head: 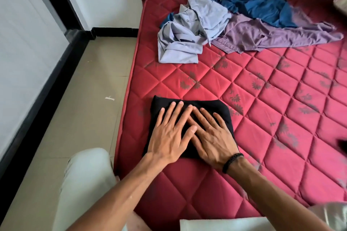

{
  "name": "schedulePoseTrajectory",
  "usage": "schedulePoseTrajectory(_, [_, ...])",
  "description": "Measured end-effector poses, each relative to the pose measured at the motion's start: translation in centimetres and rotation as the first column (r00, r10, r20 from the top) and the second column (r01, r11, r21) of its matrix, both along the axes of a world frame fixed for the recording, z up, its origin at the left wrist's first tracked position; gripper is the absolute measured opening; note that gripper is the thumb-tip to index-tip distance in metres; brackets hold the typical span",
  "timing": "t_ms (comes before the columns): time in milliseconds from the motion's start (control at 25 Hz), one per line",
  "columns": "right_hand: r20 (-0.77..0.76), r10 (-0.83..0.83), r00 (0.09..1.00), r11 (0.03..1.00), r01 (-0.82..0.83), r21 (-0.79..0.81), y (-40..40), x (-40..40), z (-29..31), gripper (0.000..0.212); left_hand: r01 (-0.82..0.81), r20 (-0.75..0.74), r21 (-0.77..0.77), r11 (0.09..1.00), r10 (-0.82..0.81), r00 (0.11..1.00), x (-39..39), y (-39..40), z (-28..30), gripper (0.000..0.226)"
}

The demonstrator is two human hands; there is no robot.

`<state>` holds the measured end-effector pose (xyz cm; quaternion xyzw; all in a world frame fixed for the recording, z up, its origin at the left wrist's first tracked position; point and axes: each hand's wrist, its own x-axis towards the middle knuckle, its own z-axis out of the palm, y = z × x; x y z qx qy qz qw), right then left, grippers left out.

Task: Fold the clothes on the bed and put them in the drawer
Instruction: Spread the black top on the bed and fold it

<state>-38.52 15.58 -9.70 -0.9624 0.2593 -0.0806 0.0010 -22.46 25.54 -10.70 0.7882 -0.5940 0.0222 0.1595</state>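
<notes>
We press our left hand (169, 137) and right hand (212, 137), fingers straight and flat, on the folded black garment (221, 110) near the red mattress (262, 99) edge, unfolded shirts (225, 24) heaped well beyond.

Left hand (170, 135) flat, fingers spread; right hand (210, 137) flat, seemingly overlapped

I see soft, even daylight, brightest on the white wall (28, 33) at left; shadows are faint. Wide-angle bending curves the mattress (262, 118) edges, and the frame's corners look smeared.
</notes>
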Motion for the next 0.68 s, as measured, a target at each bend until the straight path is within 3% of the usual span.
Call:
schedulePoseTrajectory(160, [0.213,-0.253,0.944,0.967,0.236,0.101,-0.2,-1.1,-0.3,0.081,-0.129,0.025,0.010,0.992,0.129,0.991,0.7,0.1,-0.7,0.073])
schedulePoseTrajectory(240, [0.289,-0.466,0.836,0.872,0.379,0.309,-0.6,-0.7,-0.1,0.086,-0.151,0.012,0.018,0.988,0.151,0.988,0.8,0.0,-0.8,0.076])
schedulePoseTrajectory(320, [0.259,-0.722,0.642,0.653,0.507,0.563,-1.7,-0.5,0.5,0.091,-0.162,0.003,0.029,0.986,0.162,0.987,0.9,0.1,-0.8,0.076])
schedulePoseTrajectory(400, [0.097,-0.846,0.524,0.377,0.460,0.804,-3.1,-0.8,3.1,0.086,-0.187,-0.030,0.058,0.981,0.189,0.982,0.3,0.3,-0.3,0.077])
schedulePoseTrajectory(480, [-0.111,-0.826,0.552,-0.004,0.192,0.981,-3.9,-1.1,5.5,0.067,-0.281,-0.100,0.131,0.951,0.295,0.950,-1.4,1.2,0.5,0.083])
schedulePoseTrajectory(520, [-0.147,-0.781,0.606,-0.130,0.072,0.989,-3.5,-1.3,6.9,0.058,-0.316,-0.177,0.180,0.932,0.347,0.921,-2.8,2.1,1.3,0.089])
schedulePoseTrajectory(560, [-0.111,-0.747,0.655,-0.137,0.012,0.991,-2.8,-1.7,8.1,0.054,-0.324,-0.290,0.228,0.918,0.381,0.878,-4.2,2.9,1.9,0.096])
schedulePoseTrajectory(600, [-0.029,-0.723,0.690,-0.037,0.002,0.999,-2.0,-2.2,9.1,0.052,-0.311,-0.446,0.264,0.913,0.401,0.800,-5.2,3.8,2.9,0.100])
schedulePoseTrajectory(640, [0.077,-0.689,0.721,0.139,0.027,0.990,-1.2,-2.6,10.3,0.048,-0.301,-0.658,0.271,0.914,0.404,0.635,-5.7,4.5,4.3,0.101])
schedulePoseTrajectory(680, [0.190,-0.617,0.764,0.338,0.039,0.940,-0.2,-3.0,11.9,0.041,-0.297,-0.858,0.261,0.918,0.362,0.364,-5.8,5.2,6.3,0.104])
